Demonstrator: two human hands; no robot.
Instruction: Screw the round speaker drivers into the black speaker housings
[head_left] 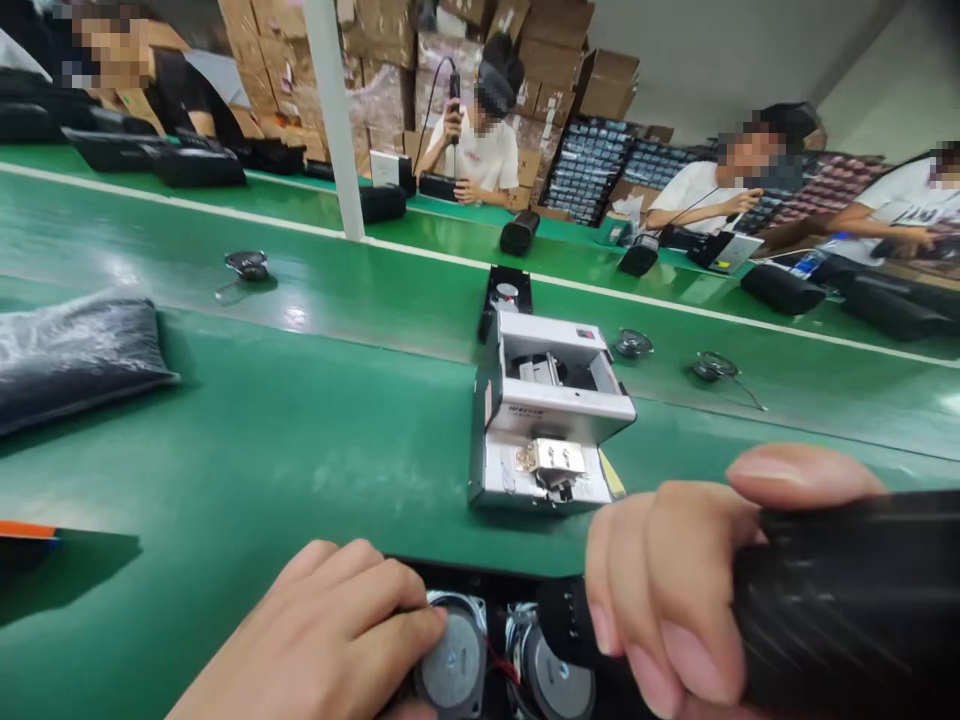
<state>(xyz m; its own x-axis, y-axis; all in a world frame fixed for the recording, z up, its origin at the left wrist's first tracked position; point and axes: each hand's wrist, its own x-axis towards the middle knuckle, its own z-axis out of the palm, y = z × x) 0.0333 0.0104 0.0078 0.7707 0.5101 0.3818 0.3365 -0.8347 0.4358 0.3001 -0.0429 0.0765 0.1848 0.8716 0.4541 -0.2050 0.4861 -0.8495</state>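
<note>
A black speaker housing point(480, 580) lies at the bottom of the head view, holding two round speaker drivers with silver-grey backs, a left driver point(454, 655) and a right driver point(561, 680). Thin red wires run between them. My left hand point(330, 630) grips the housing's left side, its fingertips against the left driver's edge. Wrapped round a thick black electric screwdriver point(840, 600), my right hand point(667, 590) holds the tool nearly level, nose pointing left over the right driver. The screwdriver's tip is hidden.
Just beyond the housing stands a grey screw feeder point(559, 400). Behind it are a black box point(517, 285) and loose speakers point(634, 343) on the green bench point(300, 450). A wrapped black bag point(82, 355) lies left. Several co-workers sit across, past a white pole point(337, 120).
</note>
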